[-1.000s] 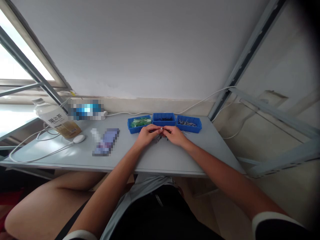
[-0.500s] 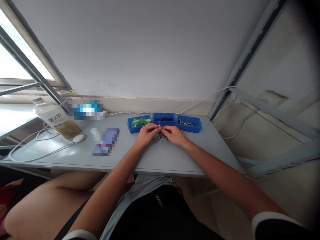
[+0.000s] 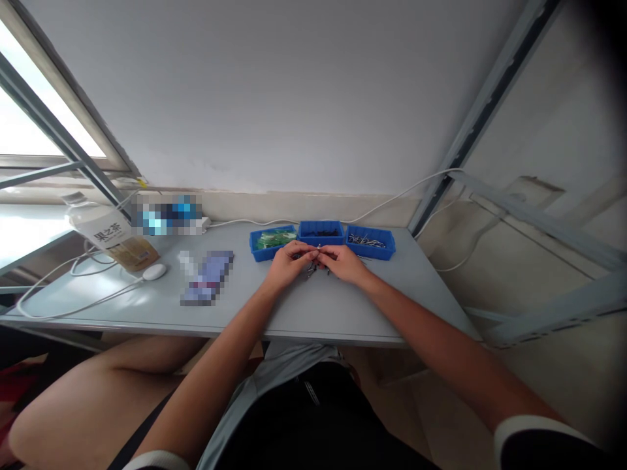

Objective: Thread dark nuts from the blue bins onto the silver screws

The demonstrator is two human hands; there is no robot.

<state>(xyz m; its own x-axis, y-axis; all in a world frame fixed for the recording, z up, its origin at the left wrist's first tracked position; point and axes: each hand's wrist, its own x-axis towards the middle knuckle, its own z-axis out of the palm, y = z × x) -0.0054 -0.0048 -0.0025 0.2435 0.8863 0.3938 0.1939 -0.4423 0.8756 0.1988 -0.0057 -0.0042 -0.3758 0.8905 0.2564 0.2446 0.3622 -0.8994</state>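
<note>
My left hand (image 3: 290, 264) and my right hand (image 3: 344, 263) meet over the desk, fingertips pinched together. A tiny silvery piece (image 3: 319, 247) pokes up between them; its kind is too small to make out, and the fingers cover most of it. Under the fingertips lie several small dark and metallic parts (image 3: 310, 269). Just behind the hands stand three blue bins: the left bin (image 3: 253, 243) has green and clear small packets, the middle bin (image 3: 321, 225) has black small parts, and the right bin (image 3: 392, 245) has slim silvery metal pieces.
A drink bottle (image 3: 120, 236) and a white round puck on a cable (image 3: 155, 271) are at the left of the grey desk (image 3: 343, 313). A blurred purple item (image 3: 208, 277) lies nearer the middle. White cables run along the wall; metal frame posts rise on both sides.
The fingertips have shifted slightly, and the small silvery piece between them now shows a little further right. Both hands stay in nearly the same place.
</note>
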